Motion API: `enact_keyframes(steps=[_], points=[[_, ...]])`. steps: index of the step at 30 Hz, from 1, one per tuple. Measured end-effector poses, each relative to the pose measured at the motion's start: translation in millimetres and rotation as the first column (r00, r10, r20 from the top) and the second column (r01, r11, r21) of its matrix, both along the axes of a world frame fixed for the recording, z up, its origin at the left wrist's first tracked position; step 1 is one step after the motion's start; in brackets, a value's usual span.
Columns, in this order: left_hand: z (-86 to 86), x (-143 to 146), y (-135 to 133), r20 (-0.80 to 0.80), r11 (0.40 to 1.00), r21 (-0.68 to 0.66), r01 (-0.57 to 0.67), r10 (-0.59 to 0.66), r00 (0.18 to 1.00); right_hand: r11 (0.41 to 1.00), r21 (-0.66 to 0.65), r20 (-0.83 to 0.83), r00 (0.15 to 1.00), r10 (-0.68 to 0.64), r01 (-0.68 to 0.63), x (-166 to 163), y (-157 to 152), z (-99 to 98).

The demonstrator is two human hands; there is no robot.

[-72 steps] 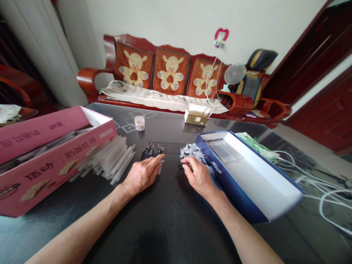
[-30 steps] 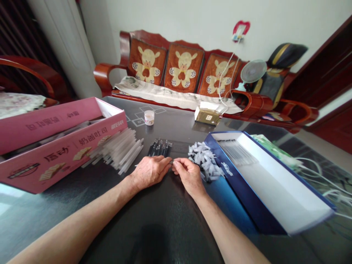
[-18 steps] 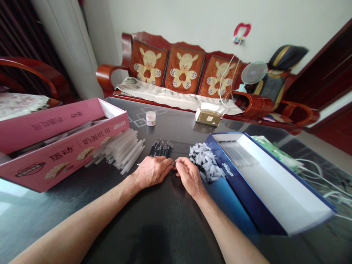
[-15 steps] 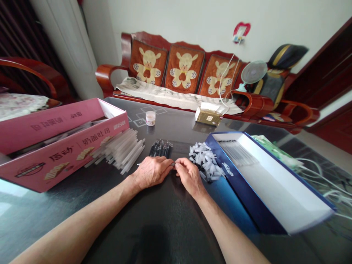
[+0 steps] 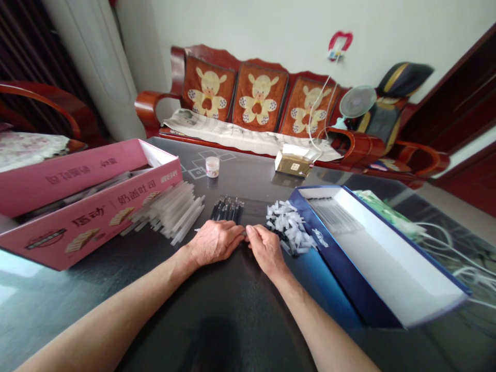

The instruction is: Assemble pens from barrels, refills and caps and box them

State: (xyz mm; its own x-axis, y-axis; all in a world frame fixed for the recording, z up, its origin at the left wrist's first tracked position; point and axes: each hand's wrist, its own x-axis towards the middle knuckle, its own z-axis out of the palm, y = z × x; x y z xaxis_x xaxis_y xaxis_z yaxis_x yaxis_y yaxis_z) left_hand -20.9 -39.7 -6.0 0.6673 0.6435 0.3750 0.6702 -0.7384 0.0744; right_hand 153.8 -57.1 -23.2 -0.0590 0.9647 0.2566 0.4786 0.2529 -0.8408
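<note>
My left hand (image 5: 217, 242) is closed palm-down over a slim pen (image 5: 197, 230), most of it hidden; only a pale tip shows past the hand's left side. At the pen's other end, the thumb and fingers of my right hand (image 5: 265, 248) are pinched together, touching my left fingertips. Just beyond my left hand lies a row of black pen refills (image 5: 228, 207) with shiny tips. To the right of my right hand is a heap of short whitish plastic caps (image 5: 289, 225), with some black pieces under them. A stack of long frosted tubes (image 5: 176, 212) lies to the left.
A pink carton (image 5: 127, 206) holding more tubes stands left. At right, an open blue box (image 5: 360, 289) holds a row of clear sticks (image 5: 335, 214). A small jar (image 5: 212, 167) and a tissue box (image 5: 293, 163) stand farther back. White cables (image 5: 437, 232) lie at far right.
My right thumb and fingers have shifted slightly at the pen's end, the thumb now lying straighter. My left hand and the piles stay as they were.
</note>
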Motion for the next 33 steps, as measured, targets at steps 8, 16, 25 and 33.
enact_keyframes(steps=[8, 16, 25, 33], points=[[-1.4, -2, 3, 0.044, 0.998, 0.062, 0.016, -0.019, 0.999, 0.994, 0.084, -0.016, 0.997, 0.071, -0.07, -2, -3, 7.1], [6.1, 4, -4, 0.496, 0.991, 0.076, -0.106, 0.055, 0.867, 0.987, -0.139, -0.366, 0.922, -0.125, 0.079, 1, -1, 5.0], [7.5, 16, 5, 0.733, 0.593, -0.647, 0.48, 0.658, 0.176, 0.977, -0.068, -0.229, 0.956, 0.182, -0.202, -11, -15, 10.6], [20.1, 10, 9, 0.628, 0.401, -0.618, 0.676, 0.769, 0.118, 0.977, 0.196, 0.332, 0.932, -0.147, 0.084, 36, 0, 34.8]])
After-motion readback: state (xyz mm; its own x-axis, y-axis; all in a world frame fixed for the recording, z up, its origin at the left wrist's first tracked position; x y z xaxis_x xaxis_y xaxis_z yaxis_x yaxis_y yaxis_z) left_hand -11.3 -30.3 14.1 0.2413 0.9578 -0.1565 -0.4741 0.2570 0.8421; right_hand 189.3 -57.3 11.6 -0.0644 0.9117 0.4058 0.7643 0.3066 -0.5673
